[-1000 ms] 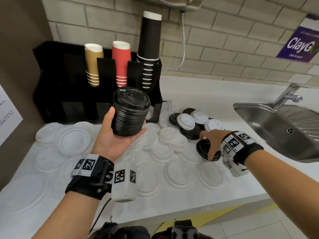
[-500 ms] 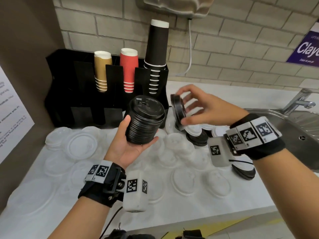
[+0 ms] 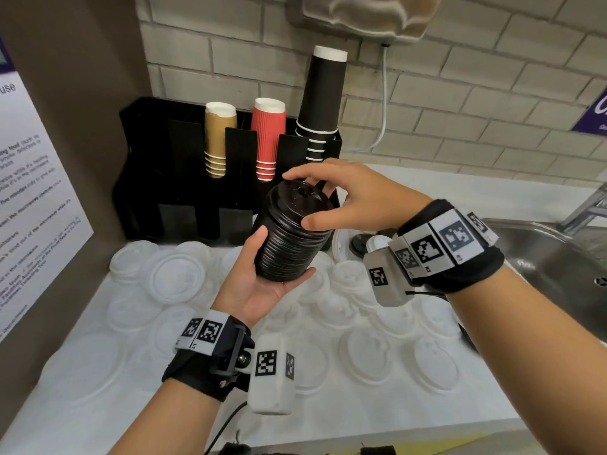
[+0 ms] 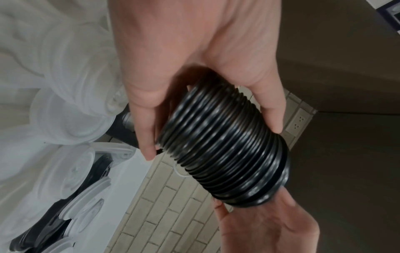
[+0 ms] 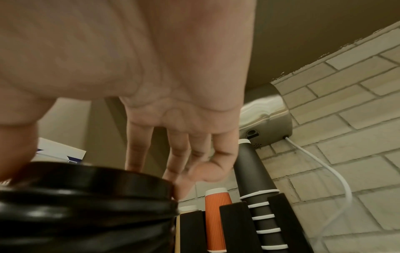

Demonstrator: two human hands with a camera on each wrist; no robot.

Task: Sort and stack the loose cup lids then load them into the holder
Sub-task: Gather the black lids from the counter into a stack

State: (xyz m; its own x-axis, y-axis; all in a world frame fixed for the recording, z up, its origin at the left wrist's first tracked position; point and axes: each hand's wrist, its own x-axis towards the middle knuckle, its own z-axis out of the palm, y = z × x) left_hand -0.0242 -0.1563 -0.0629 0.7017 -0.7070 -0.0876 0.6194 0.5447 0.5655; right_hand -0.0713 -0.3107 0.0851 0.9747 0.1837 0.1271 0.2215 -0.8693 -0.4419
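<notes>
Right hand (image 3: pixel 356 200) has brought its black lid onto the ribbed black stack (image 3: pixel 292 234); fingertips pinch the top rim. Left hand (image 3: pixel 259 284) cups the stack's base above translucent white lids (image 3: pixel 179 277), their edges blurred.

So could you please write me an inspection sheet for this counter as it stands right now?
Surface: white counter, strewn with loose lids.
Job's things: stack of black lids held in the air; white lids lie flat across the counter; a few more black lids sit among them; black holder against the wall.
Clutter: gold cups, red cups and black cups stand in the holder.
Grippers: left hand grips the stack from below; right hand pinches its top lid, fingers on the rim.
Cables: white cable down the brick wall.
Surroundings: steel sink at right, notice at left.
</notes>
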